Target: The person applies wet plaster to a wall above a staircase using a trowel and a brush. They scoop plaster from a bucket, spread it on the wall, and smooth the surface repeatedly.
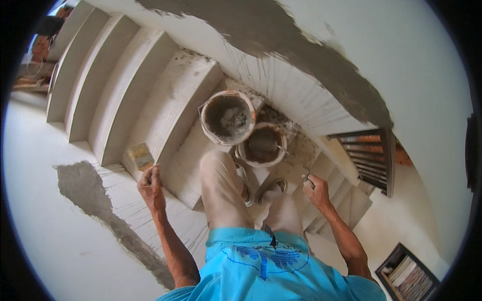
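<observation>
Head view, landmark: the far bucket point(236, 93), with grey mix inside, stood on the pale stairs point(163, 108) ahead of your knees.
Left hand: your left hand point(150, 185) was left of the far bucket and nearer to you, its fingers closed around the handle of a wide brush point(140, 155).
Brush: it was left of the far bucket, bristle end pointing away from you.
Right hand: your right hand point(316, 190) was to the right of the far bucket and nearer to you, fingers curled around a slim hand tool point(307, 172); its far end was too blurred to make out.
Near bucket: the near bucket point(263, 164), also with grey material inside, stood just beside the far bucket, to its right and closer to you.
Wall: a grey band point(346, 85) ran beyond the far bucket, toward the dark railing point(369, 155) on its right.
</observation>
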